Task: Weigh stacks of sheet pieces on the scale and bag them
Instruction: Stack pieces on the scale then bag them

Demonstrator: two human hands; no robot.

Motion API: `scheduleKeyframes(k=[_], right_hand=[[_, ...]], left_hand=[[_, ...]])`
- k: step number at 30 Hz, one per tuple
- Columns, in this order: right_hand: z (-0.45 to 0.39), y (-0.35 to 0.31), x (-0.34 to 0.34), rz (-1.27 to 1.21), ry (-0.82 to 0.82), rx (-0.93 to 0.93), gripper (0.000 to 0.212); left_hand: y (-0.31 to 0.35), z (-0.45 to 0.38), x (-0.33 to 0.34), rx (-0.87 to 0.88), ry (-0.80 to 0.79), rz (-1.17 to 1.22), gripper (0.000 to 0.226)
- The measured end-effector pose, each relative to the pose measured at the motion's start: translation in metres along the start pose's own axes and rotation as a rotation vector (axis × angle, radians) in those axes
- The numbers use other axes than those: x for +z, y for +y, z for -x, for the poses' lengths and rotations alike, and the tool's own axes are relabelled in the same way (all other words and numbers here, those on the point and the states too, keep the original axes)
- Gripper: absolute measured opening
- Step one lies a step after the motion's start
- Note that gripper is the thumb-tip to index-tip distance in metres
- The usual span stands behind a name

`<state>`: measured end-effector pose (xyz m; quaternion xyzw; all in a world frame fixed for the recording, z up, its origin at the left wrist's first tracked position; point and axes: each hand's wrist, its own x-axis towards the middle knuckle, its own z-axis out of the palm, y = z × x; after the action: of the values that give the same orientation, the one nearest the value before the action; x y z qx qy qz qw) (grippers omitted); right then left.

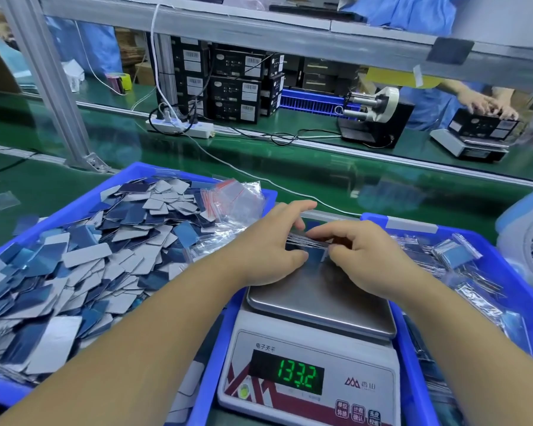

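Blue plastic bin (74,210) at ten o'clock, heaped with loose sheet pieces (90,256) in grey and blue, with empty zip bags (231,198) on its far corner; a second blue bin (505,259) at three o'clock holds filled bags (453,253). Between the two, at six o'clock, sits the scale (311,364), its steel pan (320,299) bare at the near side, display (286,376) reading 133.2. At twelve o'clock on the pan lies the stack of sheet pieces (316,252). Left hand (271,244) and right hand (363,256) both curl their fingers round its ends, squaring the edges. For a true weight, both hands should probably lift clear and the reading settle before bagging; pressure on the pan likely inflates the figure.
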<state>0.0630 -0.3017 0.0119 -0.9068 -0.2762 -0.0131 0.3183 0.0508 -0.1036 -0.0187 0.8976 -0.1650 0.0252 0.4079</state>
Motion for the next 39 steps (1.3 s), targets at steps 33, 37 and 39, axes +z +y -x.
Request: scheduleKeyframes(k=[33,37,39], right_hand=[[-0.001,-0.022,0.022,0.159,0.048,-0.091,0.027],[-0.003,-0.018,0.021,0.164,0.044,-0.046,0.034],[-0.003,-0.017,0.020,0.164,0.070,-0.027,0.029]], left_hand=[[0.039,-0.003,0.006,-0.051,0.081,0.753,0.064],[0.037,-0.005,0.000,-0.078,0.089,0.787,0.059],[0.029,-0.007,-0.010,-0.088,0.165,0.710,0.050]])
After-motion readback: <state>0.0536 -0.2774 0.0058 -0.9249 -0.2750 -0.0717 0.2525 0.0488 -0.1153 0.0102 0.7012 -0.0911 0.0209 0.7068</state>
